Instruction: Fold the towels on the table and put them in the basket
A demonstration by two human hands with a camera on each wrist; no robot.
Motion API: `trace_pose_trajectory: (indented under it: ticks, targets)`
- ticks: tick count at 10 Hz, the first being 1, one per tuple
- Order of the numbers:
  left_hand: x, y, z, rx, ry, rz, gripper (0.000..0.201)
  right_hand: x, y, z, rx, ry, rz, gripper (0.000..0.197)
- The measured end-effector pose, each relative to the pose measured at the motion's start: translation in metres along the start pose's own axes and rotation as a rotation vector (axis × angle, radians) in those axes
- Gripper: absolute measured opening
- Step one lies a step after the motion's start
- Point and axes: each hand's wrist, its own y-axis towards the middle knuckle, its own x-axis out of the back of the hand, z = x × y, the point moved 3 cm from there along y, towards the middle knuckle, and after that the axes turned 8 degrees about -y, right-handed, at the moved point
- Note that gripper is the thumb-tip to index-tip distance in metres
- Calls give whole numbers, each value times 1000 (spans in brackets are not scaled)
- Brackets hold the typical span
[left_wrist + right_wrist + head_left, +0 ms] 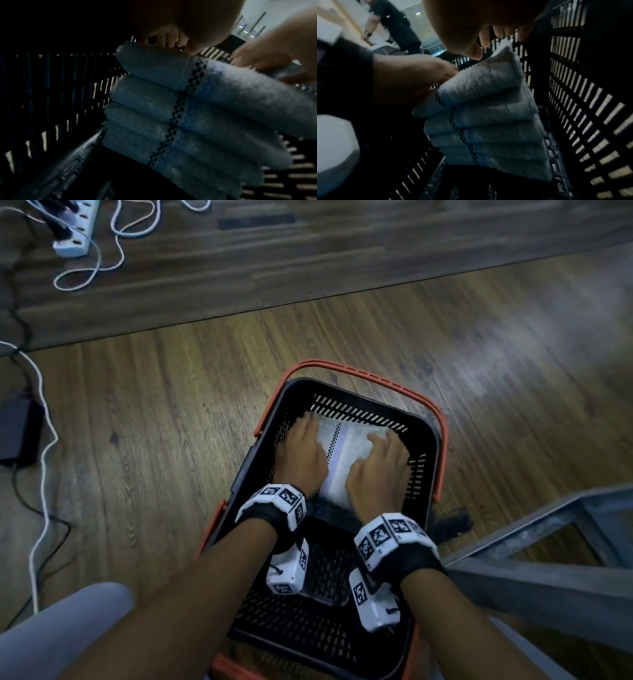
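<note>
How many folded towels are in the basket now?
5, as far as the wrist views show: one stack at the far end of the basket, each towel lying on the next. The left hand and right hand rest on top. More could be hidden underneath.

Looks like some kind of office or lab space set up for recording, not a home. Dark wood-look flooring is seen throughout, with a white power strip and loose cables left lying on it, plus a black power brick. A grey metal frame is parked at the right. In the right wrist view another person is caught bent over a pale table, so the room is shared.
</note>
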Motion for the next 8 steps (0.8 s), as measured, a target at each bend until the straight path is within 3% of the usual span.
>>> trace_pose_trajectory:
  ticks: [2, 3, 5, 7, 8]
  targets:
    - [-26, 6, 17, -47, 289, 226, 55, -42, -1, -1, 71, -127, 38, 56]
    - [-37, 7, 31, -107, 331, 208, 63, -63, -2, -5, 84, -101, -29, 61]
    - [-48, 7, 43, -157, 323, 87, 60, -82, 3, -7, 58, -49, -80, 63]
    - [-35, 5, 25, -45, 369, 257, 59, -60, 0, -5, 47, -5, 102, 65]
    - [-18, -7, 12, 6, 446, 435, 55, -28, 1, -9, 43, -79, 385, 54]
